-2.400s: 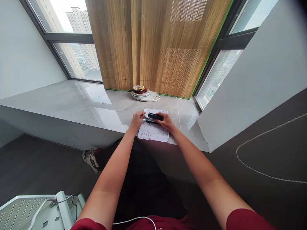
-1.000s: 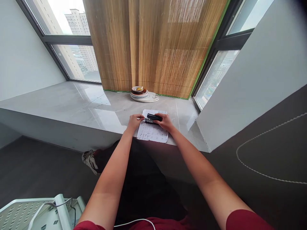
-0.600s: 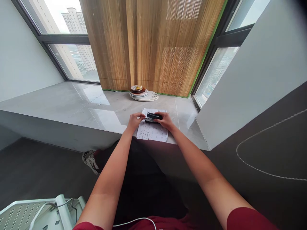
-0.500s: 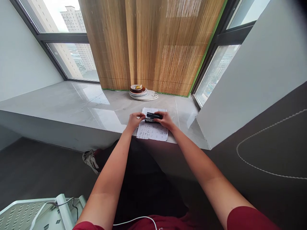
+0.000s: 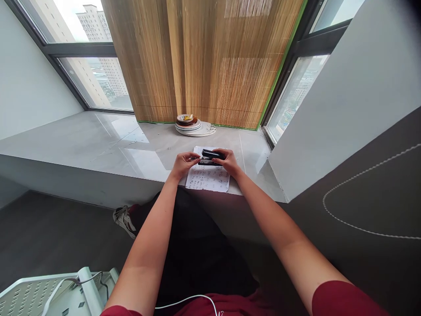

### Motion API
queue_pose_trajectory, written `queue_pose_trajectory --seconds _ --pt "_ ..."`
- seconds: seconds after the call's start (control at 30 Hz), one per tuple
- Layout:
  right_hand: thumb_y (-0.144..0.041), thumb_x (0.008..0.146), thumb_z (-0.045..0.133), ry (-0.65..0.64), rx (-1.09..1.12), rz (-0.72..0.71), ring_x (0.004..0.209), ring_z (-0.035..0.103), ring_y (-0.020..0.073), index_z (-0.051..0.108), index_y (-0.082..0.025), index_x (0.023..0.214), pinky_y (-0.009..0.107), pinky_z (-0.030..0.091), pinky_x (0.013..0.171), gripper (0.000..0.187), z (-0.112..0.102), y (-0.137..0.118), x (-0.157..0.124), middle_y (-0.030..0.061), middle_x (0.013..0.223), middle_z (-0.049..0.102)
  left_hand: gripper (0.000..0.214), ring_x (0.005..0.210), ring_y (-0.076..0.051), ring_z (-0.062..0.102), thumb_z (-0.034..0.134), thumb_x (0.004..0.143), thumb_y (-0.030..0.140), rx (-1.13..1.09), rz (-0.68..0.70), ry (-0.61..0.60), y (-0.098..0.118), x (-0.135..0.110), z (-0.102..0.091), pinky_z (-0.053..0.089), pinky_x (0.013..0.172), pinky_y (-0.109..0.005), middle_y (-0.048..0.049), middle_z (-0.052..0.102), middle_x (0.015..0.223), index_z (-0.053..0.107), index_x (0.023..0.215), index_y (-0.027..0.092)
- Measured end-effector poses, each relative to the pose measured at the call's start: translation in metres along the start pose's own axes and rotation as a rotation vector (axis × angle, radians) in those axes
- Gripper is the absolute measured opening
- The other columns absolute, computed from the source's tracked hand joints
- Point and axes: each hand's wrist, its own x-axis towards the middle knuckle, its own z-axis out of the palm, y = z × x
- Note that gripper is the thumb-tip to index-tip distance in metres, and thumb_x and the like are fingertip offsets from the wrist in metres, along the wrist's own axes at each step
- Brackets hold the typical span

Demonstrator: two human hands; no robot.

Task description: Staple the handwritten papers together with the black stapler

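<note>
A black stapler [image 5: 213, 154], its top arm lifted from its base, is held over written sheets of paper [image 5: 208, 179] on the window ledge. My right hand [image 5: 228, 160] grips the stapler's right end, with fingers around the top arm and thumb near the base. My left hand [image 5: 184, 163] is pinched closed at the stapler's left end. Whatever lies between those fingertips is too small to make out. Rows of handwriting cover the paper, which lies at the ledge's front edge under the stapler.
Behind the paper, a stack of plates [image 5: 189, 125] stands on the pale tiled ledge [image 5: 154, 145], by a hanging bamboo blind [image 5: 204, 66]. A white perforated chair [image 5: 42, 289] is at lower left. A white cable [image 5: 187, 300] crosses my lap.
The stapler's top arm and base show wider apart now. My right hand has shifted slightly on it, while my left hand stays pinched by its left end. The view has tilted slightly.
</note>
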Motion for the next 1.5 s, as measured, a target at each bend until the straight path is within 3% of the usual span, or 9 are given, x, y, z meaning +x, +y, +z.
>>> queue_pose_trajectory --seconds 0.3,0.5,0.9,1.03,1.23,1.5 --pt "-0.052 0.065 0.090 0.010 0.014 -0.015 0.096 0.073 0.0290 0.080 -0.020 0.102 0.043 0.060 0.089 0.050 -0.001 -0.004 -0.001 0.0067 0.100 0.078 0.029 0.098 -0.025 0.071 0.085 0.078 0.049 0.048 0.065 0.019 0.004 -0.001 -0.001 0.058 0.079 -0.036 -0.0096 0.077 0.100 0.081 0.089 0.022" --pt "-0.053 0.065 0.090 0.005 0.015 -0.025 0.097 0.073 0.0292 0.080 -0.020 0.103 0.043 0.060 0.090 0.051 -0.001 -0.003 -0.001 0.0069 0.102 0.078 0.030 0.091 -0.024 0.073 0.087 0.076 0.048 -0.002 0.083 0.057 0.005 0.000 0.001 0.059 0.085 -0.040 -0.0073 0.078 0.090 0.081 0.087 0.021" --pt "-0.049 0.068 0.088 0.032 -0.034 -0.027 0.101 0.073 0.0298 0.079 -0.020 0.105 0.045 0.059 0.094 0.048 0.000 0.001 0.001 0.0071 0.105 0.078 0.024 0.089 -0.021 0.074 0.084 0.083 0.045 0.085 0.151 0.371 0.001 0.002 -0.002 0.061 0.089 -0.038 -0.0049 0.079 0.091 0.080 0.090 0.022" --pt "-0.045 0.069 0.088 0.012 -0.057 -0.034 0.099 0.073 0.0292 0.080 -0.019 0.103 0.044 0.059 0.094 0.043 0.001 0.001 0.000 0.0070 0.102 0.078 0.026 0.082 -0.020 0.076 0.085 0.081 0.045 0.022 0.137 0.360 -0.003 0.003 -0.002 0.063 0.084 -0.039 -0.0042 0.078 0.089 0.079 0.091 0.021" --pt "-0.043 0.068 0.088 0.008 -0.037 -0.022 0.100 0.073 0.0296 0.080 -0.019 0.104 0.044 0.059 0.094 0.044 0.001 0.002 0.001 0.0070 0.104 0.079 0.027 0.100 -0.026 0.076 0.087 0.078 0.047 -0.014 0.102 0.397 -0.015 0.007 -0.006 0.064 0.093 -0.045 -0.0079 0.081 0.099 0.083 0.086 0.021" --pt "-0.040 0.067 0.088 0.006 -0.023 -0.026 0.100 0.073 0.0296 0.080 -0.019 0.104 0.043 0.059 0.093 0.043 0.001 0.006 0.003 0.0070 0.104 0.079 0.032 0.103 -0.028 0.077 0.088 0.076 0.045 -0.016 0.081 0.210 -0.017 0.005 -0.002 0.063 0.096 -0.048 -0.0102 0.081 0.109 0.084 0.097 0.021"
